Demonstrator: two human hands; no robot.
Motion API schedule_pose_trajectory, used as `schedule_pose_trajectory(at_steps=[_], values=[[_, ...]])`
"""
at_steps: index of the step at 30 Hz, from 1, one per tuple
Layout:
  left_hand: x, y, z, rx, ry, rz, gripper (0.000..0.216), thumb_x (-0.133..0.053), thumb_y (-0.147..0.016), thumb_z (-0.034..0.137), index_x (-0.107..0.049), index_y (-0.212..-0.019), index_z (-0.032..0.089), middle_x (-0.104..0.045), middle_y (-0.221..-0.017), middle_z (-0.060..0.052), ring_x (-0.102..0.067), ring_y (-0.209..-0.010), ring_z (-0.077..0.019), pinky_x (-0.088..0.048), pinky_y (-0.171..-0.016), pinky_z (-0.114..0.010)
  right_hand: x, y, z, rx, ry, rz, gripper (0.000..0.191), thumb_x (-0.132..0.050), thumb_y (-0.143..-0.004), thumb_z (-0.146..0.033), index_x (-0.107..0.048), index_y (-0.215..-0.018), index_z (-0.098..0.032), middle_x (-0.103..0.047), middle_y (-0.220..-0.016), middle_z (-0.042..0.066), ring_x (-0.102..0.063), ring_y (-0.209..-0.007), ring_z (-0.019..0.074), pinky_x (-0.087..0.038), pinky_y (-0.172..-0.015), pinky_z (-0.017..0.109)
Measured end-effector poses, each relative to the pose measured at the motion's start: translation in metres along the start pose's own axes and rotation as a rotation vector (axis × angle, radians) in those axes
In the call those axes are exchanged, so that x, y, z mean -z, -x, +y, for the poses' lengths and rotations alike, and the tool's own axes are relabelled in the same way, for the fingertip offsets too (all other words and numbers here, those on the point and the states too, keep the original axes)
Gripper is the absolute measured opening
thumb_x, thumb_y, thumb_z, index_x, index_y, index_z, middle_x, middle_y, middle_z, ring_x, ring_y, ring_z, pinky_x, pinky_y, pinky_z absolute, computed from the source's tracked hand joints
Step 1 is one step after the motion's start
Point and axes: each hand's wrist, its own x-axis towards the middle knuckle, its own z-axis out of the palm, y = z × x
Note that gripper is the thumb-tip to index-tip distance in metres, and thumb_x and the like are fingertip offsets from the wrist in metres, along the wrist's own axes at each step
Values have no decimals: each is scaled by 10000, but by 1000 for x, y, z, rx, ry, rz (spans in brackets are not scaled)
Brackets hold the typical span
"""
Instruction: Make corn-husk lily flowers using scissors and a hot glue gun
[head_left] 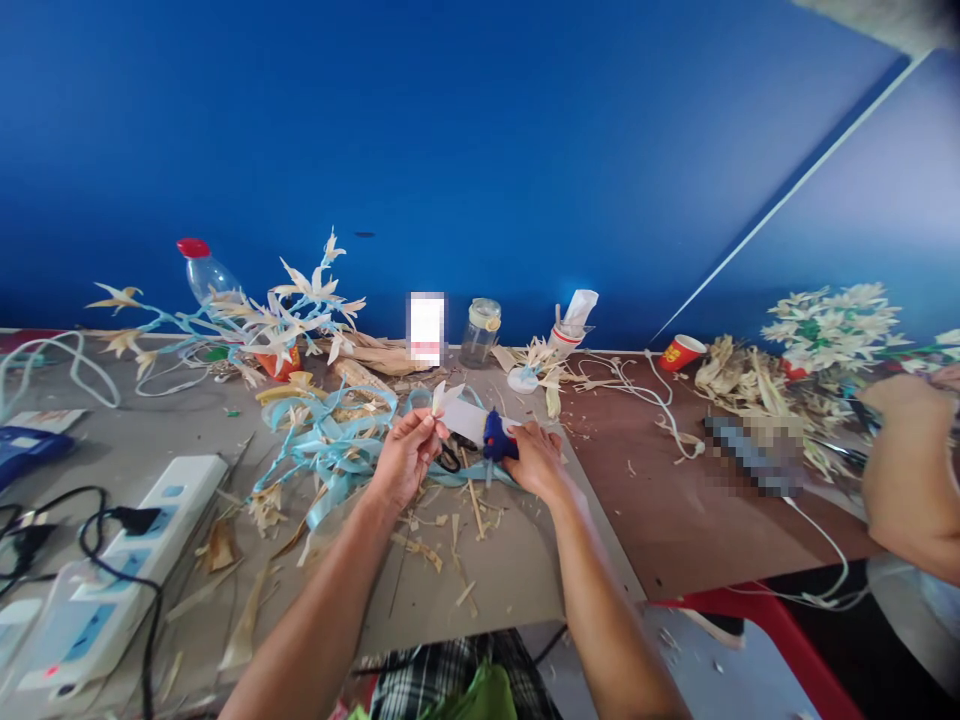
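Note:
My left hand pinches a small pale corn husk flower between thumb and fingertips, its petals pointing up. My right hand is wrapped around a blue hot glue gun, just right of the flower and apart from it. Under and between the hands lie a white sheet and black-handled scissors, partly covered. A tangle of light blue ribbon spreads to the left of my left hand. Husk scraps are scattered on the grey table in front of my wrists.
A white power strip with black cords lies at left. Husk flower branches, a glass jar and a tilted cup stand along the blue wall. At right are a red cup, a blurred-out device and another person's arm.

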Motion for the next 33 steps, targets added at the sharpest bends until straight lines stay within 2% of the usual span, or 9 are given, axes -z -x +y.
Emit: schedule_pose_trajectory(at_steps=[2,5,7,9,14,17,22,27,33], values=[[-1,1,2,8,25,-5,177,-650,-754,281,-627,-839,128,-614,-628,-1,-322,-399,-17,-309,-475,-198,3,1,4,15,-92,-37,449,-646,-682,-215,-590,-1126,-175,-560,-1159,143,-503,-1104,303,-297,-960,482],[-3,3,4,8,41,-18,191,-647,-756,297,-624,-841,127,-621,-628,-6,-328,-396,-20,-305,-467,-194,13,1,-1,82,-376,78,360,-549,-748,-192,-608,-1102,-213,-573,-1181,99,-521,-1103,245,-342,-961,434],[-6,4,5,21,34,-35,183,-653,-752,282,-624,-834,121,-618,-621,-2,-304,-380,-10,-289,-451,-186,19,-1,-16,84,-668,132,280,-478,-804,-238,-640,-1029,-201,-634,-1055,84,-591,-948,198,-433,-852,358],[-8,6,5,44,29,-53,172,-660,-747,264,-625,-828,117,-617,-617,2,-289,-368,-2,-282,-442,-180,20,-4,-39,-2,-956,61,256,-504,-798,-332,-667,-929,-185,-668,-819,52,-611,-732,169,-468,-710,314],[-10,9,8,83,29,-73,155,-671,-740,261,-604,-780,126,-615,-612,12,-297,-357,2,-286,-435,-173,13,-13,-89,-19,-1382,-37,163,-649,-687,-335,-680,-749,-187,-642,-687,-3,-543,-619,116,-423,-633,252],[-9,9,8,77,6,-72,168,-674,-738,267,-583,-739,126,-614,-605,11,-304,-360,5,-271,-429,-164,11,-16,-95,7,-1500,-62,141,-679,-665,-319,-667,-695,-182,-625,-650,-12,-526,-606,107,-407,-631,245],[-6,6,2,83,-127,-113,227,-665,-746,328,-577,-716,120,-619,-602,-12,-353,-403,-11,-208,-404,-157,7,-17,-87,-14,-1548,-44,155,-709,-648,-312,-637,-681,-179,-589,-563,-28,-501,-527,92,-394,-576,235],[-8,4,-3,43,-272,-58,281,-680,-712,385,-583,-703,122,-621,-600,-20,-398,-433,-35,-234,-406,-173,3,-17,-87,34,-1569,-75,146,-676,-689,-312,-616,-680,-179,-528,-499,-46,-455,-449,74,-359,-505,223],[-12,5,-6,-44,-403,26,277,-663,-720,390,-594,-716,122,-626,-618,-10,-373,-416,-30,-264,-409,-180,-5,-17,-90,55,-1618,39,131,-679,-682,-299,-638,-661,-176,-536,-659,-24,-430,-499,61,-345,-498,221]])
